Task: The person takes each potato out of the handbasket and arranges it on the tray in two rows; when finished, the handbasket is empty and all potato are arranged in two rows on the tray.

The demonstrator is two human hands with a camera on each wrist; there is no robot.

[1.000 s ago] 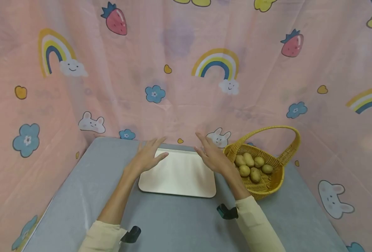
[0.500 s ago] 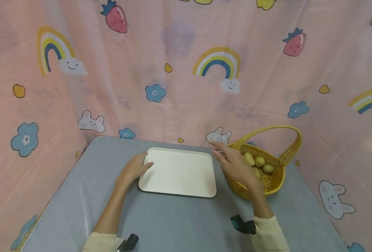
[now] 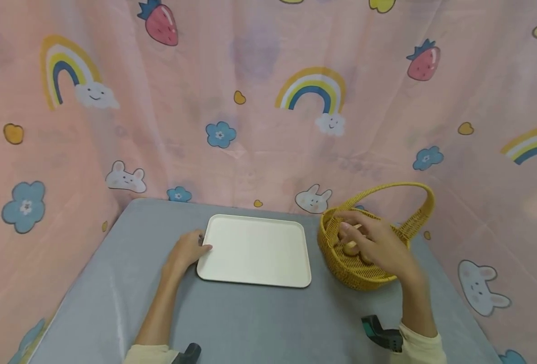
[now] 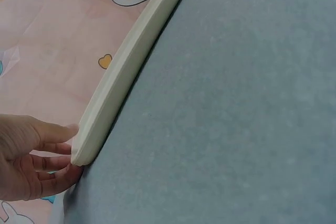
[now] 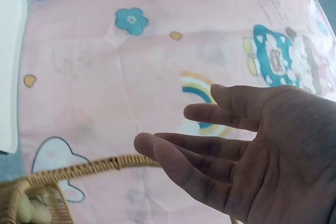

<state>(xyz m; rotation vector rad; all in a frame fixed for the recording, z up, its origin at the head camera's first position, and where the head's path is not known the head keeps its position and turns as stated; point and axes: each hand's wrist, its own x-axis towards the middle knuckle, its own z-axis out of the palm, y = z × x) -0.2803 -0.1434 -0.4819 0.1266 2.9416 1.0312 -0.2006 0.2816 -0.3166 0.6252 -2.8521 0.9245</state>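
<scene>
A cream rectangular tray [image 3: 256,253] lies flat on the grey table. My left hand [image 3: 186,250] is at its left edge; in the left wrist view the thumb [image 4: 63,132] is on the tray rim [image 4: 118,77] and the other fingers are curled at its underside. Over the yellow wicker basket [image 3: 341,268] hovers my right hand [image 3: 382,250], its fingers loosely bent and holding nothing. Potatoes [image 3: 351,248] lie in the basket, partly hidden by that hand. From the right wrist, the palm and spread fingers [image 5: 194,177] show above the basket handle [image 5: 94,168].
The basket's tall arched handle [image 3: 425,205] rises on the right, close to my right hand. A pink patterned curtain [image 3: 259,151] hangs behind and on both sides of the grey table [image 3: 250,323].
My left hand has come down and left from above the tray to its left edge. My right hand has moved right, from near the tray to over the basket.
</scene>
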